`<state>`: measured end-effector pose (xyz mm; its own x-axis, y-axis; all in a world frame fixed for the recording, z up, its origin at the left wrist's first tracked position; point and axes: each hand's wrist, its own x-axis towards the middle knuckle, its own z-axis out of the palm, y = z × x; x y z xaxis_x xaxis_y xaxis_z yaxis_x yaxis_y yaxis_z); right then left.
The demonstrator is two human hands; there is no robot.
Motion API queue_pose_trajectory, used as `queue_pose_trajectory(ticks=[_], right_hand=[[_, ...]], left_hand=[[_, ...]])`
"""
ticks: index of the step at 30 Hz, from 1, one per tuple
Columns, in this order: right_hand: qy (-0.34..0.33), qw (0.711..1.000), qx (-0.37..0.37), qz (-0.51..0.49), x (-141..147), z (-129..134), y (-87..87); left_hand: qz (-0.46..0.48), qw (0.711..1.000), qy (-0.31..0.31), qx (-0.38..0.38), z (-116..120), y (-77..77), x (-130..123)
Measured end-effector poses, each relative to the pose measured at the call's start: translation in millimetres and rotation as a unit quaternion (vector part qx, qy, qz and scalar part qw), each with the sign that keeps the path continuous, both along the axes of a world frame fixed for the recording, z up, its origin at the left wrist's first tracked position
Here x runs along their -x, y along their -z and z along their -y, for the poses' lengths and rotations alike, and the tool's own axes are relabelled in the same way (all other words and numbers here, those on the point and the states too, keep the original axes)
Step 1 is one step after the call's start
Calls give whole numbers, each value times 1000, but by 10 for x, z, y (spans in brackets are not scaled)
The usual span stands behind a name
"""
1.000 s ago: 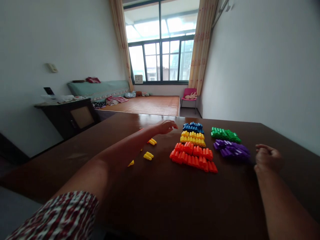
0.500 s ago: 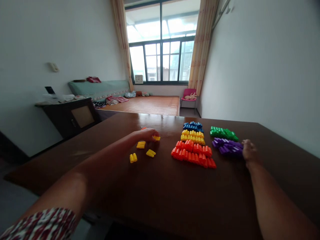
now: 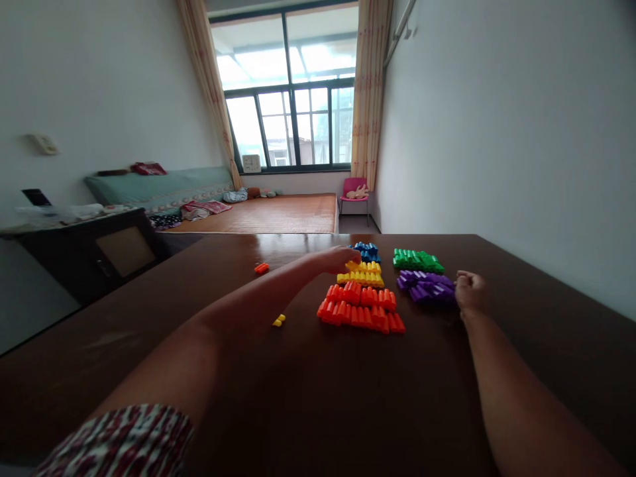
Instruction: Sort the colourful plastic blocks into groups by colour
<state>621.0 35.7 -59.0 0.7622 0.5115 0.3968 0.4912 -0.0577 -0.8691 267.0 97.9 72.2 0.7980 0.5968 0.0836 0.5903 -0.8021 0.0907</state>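
Note:
My left hand [image 3: 345, 259] reaches to the left end of the yellow pieces [image 3: 362, 278], its fingers closed on a yellow piece at the back row. Blue pieces [image 3: 366, 252] lie just behind, and rows of red-orange pieces [image 3: 360, 308] lie in front. My right hand [image 3: 470, 289] rests closed on the table beside the right end of the purple pieces [image 3: 426, 287]; whether anything is inside it is hidden. Green pieces [image 3: 417, 260] sit behind the purple ones. A small yellow piece [image 3: 279, 320] lies beyond my left forearm's near side, and an orange piece [image 3: 261, 268] behind that forearm.
The dark brown table [image 3: 348, 397] spans the foreground. Past its far edge are a bed [image 3: 288, 212], a pink chair [image 3: 354, 189] and a window. A dark cabinet [image 3: 119, 248] stands at the left.
My left hand has moved right from the loose yellow pieces to the yellow rows. The view has turned right. My right hand stays beside the purple pieces.

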Motion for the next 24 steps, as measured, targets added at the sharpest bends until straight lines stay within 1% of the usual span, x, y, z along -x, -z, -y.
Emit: queue_pose_trajectory(ticks=[2,3,5,8,11,13,15,18,21,24], right_hand=[[-2,1000,0,-5,9,-3,-4],[-4,1000,0,-6,13,-3,-6],[-7,1000,0,-2,22,3,-11],[-9,1000,8,12,39,14,-22],[-14,1000,16,11,47,15,-22],[-16,1000,20,7,47,10,-12],[-21,1000,22,5,44,4,1],[-27,999,19,3,42,0,7],[-26,999,22,2,44,6,-11],[-26,1000,13,-5,48,32,-46]], left_hand=[[-52,998,38,-13,11,-12,-205],[-66,997,36,-13,17,-19,-287],[-71,997,1,-10,32,-37,-415],[-76,995,-63,-7,59,-59,-535],[-99,989,-103,-26,83,-57,-605],[-119,986,-112,-33,97,-39,-646],[-138,983,-118,-30,117,-20,-687],[-142,979,-147,-20,162,-14,-751],[-124,978,-164,-14,196,-57,-787],[-109,978,-177,2,170,-153,-736]])
